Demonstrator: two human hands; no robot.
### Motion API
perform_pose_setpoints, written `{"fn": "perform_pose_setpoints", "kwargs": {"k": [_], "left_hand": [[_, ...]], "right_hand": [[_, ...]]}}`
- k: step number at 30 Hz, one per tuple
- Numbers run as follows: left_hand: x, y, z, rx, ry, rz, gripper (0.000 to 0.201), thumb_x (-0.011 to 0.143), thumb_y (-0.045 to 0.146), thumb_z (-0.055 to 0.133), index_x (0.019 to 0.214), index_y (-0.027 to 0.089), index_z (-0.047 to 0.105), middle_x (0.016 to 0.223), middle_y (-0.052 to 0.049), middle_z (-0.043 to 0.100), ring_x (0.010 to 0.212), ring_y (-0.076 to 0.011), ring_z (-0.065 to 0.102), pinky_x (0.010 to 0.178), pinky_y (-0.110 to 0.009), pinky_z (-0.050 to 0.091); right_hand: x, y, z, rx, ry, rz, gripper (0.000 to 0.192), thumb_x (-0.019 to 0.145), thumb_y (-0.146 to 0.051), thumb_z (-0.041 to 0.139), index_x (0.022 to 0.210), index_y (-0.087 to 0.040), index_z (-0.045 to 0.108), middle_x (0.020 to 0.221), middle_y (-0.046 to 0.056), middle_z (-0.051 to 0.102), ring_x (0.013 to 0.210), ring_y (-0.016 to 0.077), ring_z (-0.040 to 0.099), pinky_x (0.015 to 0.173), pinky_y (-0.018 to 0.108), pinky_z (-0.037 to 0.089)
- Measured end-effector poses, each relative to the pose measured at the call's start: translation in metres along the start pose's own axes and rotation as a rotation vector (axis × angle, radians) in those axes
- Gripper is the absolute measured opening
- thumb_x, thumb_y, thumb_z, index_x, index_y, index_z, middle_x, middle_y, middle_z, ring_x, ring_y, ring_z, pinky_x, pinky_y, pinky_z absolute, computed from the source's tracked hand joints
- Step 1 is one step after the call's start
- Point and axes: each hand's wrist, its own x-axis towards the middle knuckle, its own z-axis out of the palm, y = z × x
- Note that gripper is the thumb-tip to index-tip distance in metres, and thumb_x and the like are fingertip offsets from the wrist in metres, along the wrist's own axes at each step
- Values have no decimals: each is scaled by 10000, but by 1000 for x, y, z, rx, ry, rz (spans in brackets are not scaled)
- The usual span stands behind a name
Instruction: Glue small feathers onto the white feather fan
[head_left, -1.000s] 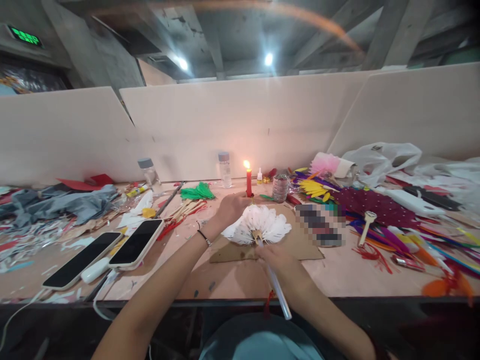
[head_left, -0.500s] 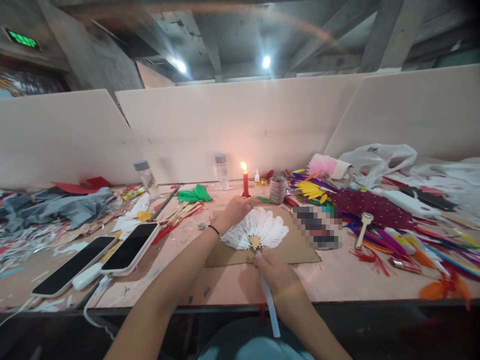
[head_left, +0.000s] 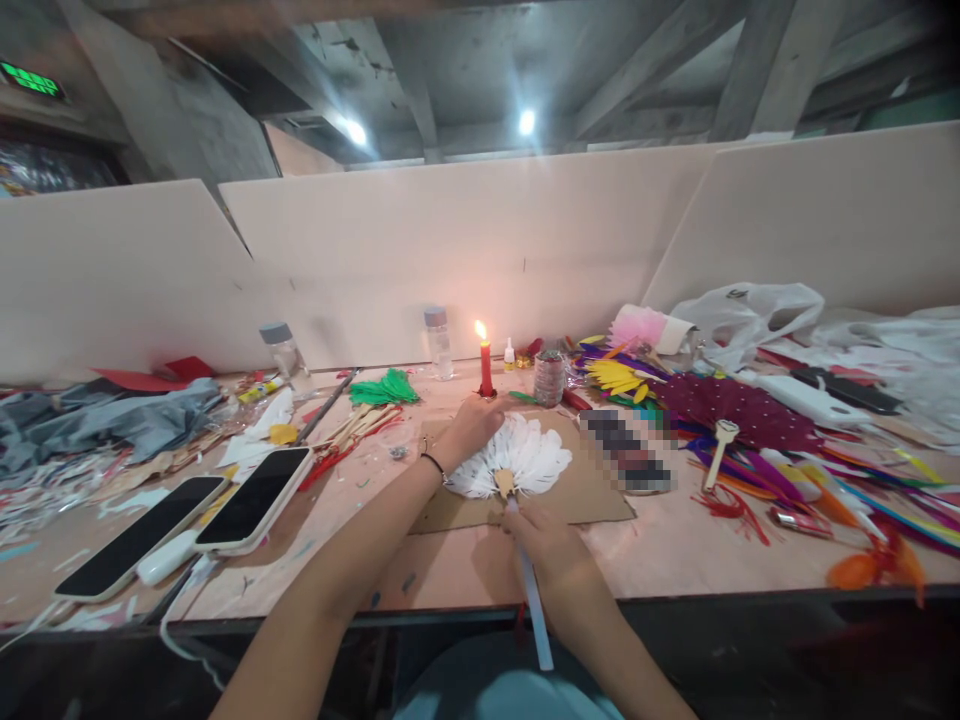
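A white feather fan [head_left: 541,455] with dark flecks and a short wooden handle base [head_left: 505,482] lies on a piece of brown cardboard [head_left: 600,508]. My left hand [head_left: 478,425] is closed at the fan's upper left edge, its fingertips partly hidden; a dark band circles the wrist. My right hand [head_left: 541,535] grips a translucent whitish glue stick [head_left: 537,622]. The stick's upper end meets the fan's wooden base, while its lower end hangs past the table edge. Just beyond my left hand, a lit red candle [head_left: 486,368] stands upright.
Green feathers [head_left: 385,388] and two phones [head_left: 255,500] lie to the left. Behind the cardboard are a wire-wound jar [head_left: 548,380], a small dropper bottle [head_left: 509,353] and a clear bottle [head_left: 438,347]. A dark red fan [head_left: 739,412] and coloured feathers crowd the right side.
The whole view has shifted slightly, with things appearing a little farther left. Both hands keep nearly the same places on the fan and the glue stick.
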Motion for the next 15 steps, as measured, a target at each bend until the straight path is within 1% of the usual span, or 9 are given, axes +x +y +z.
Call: {"fn": "perform_pose_setpoints", "kwargs": {"k": [5, 9, 13, 15], "left_hand": [[0, 1, 0, 22, -56, 55, 513, 959, 14, 510, 1407, 186, 692, 1041, -102, 795, 808, -206, 723, 830, -327, 549], [0, 0, 3, 31, -78, 74, 485, 973, 15, 510, 1398, 162, 691, 1158, -124, 786, 861, -206, 733, 867, -335, 556], [-2, -3, 6, 29, -87, 74, 499, 996, 17, 478, 1445, 150, 649, 1208, -129, 779, 867, -204, 731, 875, -339, 556], [-4, -4, 7, 24, -92, 67, 490, 995, 16, 476, 1431, 150, 653, 1176, -123, 783, 849, -196, 724, 863, -325, 556]], "right_hand": [[0, -1, -1, 6, 2, 5, 401, 926, -27, 539, 1151, -263, 772, 995, 90, 754, 981, 303, 722, 830, 353, 567], [0, 0, 0, 8, 8, 0, 430, 913, -23, 544, 1161, -287, 778, 969, 84, 752, 964, 304, 715, 819, 352, 570], [-1, 1, 0, 10, 9, -7, 444, 902, -26, 554, 1190, -286, 769, 982, 82, 762, 973, 300, 712, 827, 348, 569], [-1, 2, 1, 10, 11, -5, 428, 906, -39, 556, 1186, -283, 769, 980, 81, 762, 973, 301, 714, 824, 350, 570]]}}
